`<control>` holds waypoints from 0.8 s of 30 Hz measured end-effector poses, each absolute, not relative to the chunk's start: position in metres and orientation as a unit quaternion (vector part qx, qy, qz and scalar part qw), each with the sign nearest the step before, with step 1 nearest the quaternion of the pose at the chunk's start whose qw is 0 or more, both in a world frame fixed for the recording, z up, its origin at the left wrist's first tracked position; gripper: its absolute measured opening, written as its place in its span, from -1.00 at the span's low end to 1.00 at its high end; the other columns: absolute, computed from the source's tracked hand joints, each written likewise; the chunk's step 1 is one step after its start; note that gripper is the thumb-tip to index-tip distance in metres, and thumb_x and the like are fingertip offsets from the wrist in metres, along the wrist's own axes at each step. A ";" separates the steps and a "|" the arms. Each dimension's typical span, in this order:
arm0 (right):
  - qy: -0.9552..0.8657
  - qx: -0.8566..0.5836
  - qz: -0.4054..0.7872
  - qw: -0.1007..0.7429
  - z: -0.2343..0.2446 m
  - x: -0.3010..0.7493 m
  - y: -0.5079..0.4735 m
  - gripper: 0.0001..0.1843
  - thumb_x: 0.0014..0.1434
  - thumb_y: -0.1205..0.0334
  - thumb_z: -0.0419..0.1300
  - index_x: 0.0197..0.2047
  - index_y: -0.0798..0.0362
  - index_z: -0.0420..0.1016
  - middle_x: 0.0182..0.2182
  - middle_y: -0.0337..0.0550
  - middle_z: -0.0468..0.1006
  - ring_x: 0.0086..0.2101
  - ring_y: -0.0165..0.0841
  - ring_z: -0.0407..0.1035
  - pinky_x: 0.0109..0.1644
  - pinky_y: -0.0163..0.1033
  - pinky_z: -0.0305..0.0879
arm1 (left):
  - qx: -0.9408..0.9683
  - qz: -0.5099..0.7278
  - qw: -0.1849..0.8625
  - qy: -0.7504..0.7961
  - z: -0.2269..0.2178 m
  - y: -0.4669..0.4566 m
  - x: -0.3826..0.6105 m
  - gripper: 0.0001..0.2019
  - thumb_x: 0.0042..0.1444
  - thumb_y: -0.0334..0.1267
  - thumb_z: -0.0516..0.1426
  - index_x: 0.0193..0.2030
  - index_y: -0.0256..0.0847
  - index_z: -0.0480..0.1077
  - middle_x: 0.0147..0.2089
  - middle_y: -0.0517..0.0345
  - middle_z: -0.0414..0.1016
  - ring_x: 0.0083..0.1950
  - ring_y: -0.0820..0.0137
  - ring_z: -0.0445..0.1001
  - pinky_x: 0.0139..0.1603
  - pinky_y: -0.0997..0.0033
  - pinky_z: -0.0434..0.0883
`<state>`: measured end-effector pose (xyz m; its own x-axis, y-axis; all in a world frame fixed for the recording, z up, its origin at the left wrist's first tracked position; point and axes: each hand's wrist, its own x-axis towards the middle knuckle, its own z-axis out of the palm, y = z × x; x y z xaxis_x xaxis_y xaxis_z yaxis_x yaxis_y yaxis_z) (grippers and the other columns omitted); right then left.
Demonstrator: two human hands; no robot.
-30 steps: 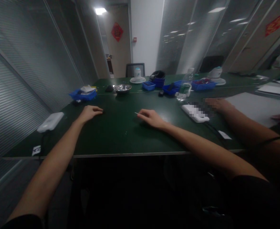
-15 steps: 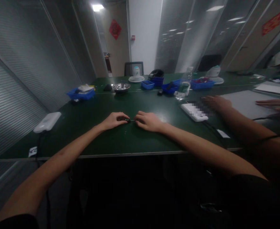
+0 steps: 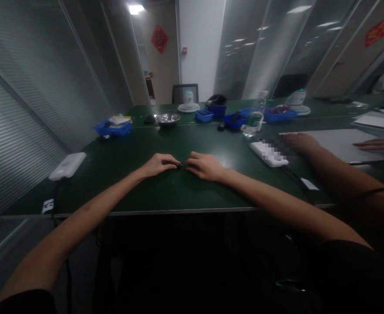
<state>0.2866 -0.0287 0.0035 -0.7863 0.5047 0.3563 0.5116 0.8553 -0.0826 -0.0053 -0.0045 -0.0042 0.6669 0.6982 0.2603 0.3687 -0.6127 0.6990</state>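
Big green table (image 3: 159, 196) in front of me, and a flat white sheet (image 3: 337, 144) off to my right with another person's hands (image 3: 376, 144) on it. Clear plastic bottle (image 3: 253, 121) stands further back. My left hand (image 3: 155, 165) and right hand (image 3: 207, 167) nearly meet over the near side: left fingertips pinched on a tiny black piece (image 3: 178, 166) between my hands, right ones closed narrow on a thin bit (image 3: 183, 165), mostly hidden.
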 end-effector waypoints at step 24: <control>-0.937 -0.290 0.016 0.195 0.006 0.273 -0.039 -0.66 0.50 0.14 0.09 0.21 0.08 0.50 -0.07 -0.02 0.54 -0.17 -0.28 0.43 -0.17 -0.22 0.28 | 0.832 0.266 0.376 0.310 -0.001 -0.006 -0.003 -0.68 0.20 -0.10 0.36 0.02 -0.19 0.65 0.00 -0.03 0.64 0.03 0.19 0.58 0.14 0.16 0.45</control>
<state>0.2726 -0.0394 0.0057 -0.7555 0.5501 0.3559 0.5375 0.8310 -0.1433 -0.0025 -0.0059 -0.0013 0.6661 0.7160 0.2089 0.3167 -0.5250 0.7900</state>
